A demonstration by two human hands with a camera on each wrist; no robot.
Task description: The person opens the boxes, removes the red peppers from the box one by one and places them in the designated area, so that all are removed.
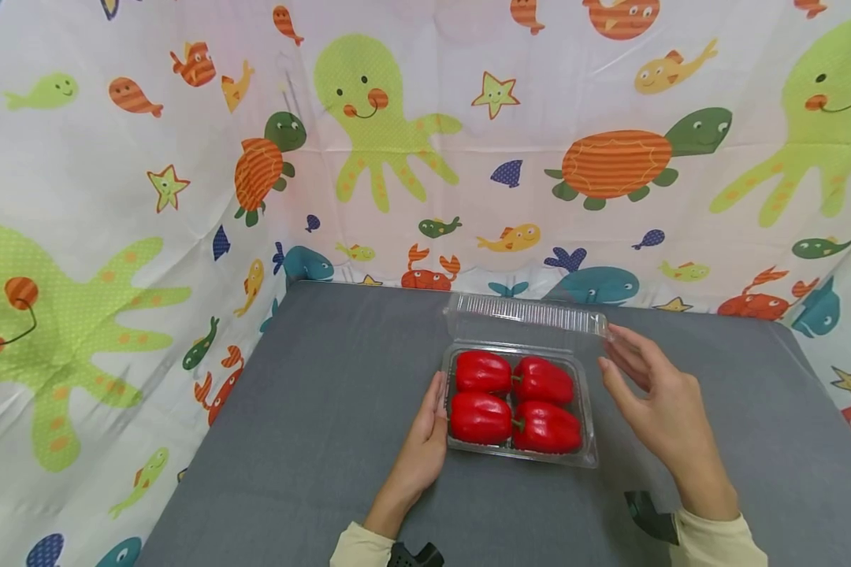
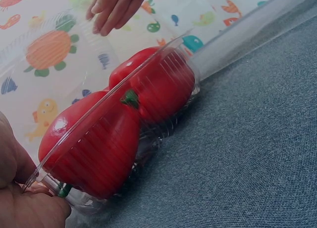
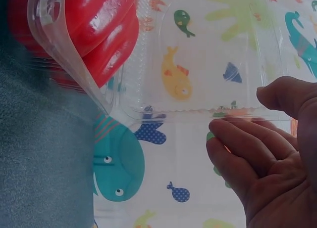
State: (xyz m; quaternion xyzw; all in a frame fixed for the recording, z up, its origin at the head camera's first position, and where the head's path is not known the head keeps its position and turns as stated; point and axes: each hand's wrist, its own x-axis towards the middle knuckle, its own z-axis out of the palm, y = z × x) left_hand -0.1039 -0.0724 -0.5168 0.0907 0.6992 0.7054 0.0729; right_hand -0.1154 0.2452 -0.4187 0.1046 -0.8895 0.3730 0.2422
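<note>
A clear plastic clamshell box (image 1: pixel 590 417) sits on the grey table, its hinged lid (image 1: pixel 525 313) raised at the back. Several red bell peppers (image 1: pixel 481 418) with green stems lie inside in two rows. My left hand (image 1: pixel 418 449) grips the box's left side; in the left wrist view its thumb and fingers (image 2: pixel 32 208) pinch the rim beside a pepper (image 2: pixel 99 144). At the lid's right edge is my right hand (image 1: pixel 663 402), fingers extended against or just behind the plastic and thumb held apart. The right wrist view shows those fingers (image 3: pixel 252 149) nearly straight by the lid's edge.
Grey cloth covers the table (image 1: pixel 312 409). A white curtain (image 1: pixel 425 94) printed with sea animals hangs along the back and both sides, meeting the table's far edge just behind the lid. Dark straps (image 1: pixel 414 555) show at both wrists.
</note>
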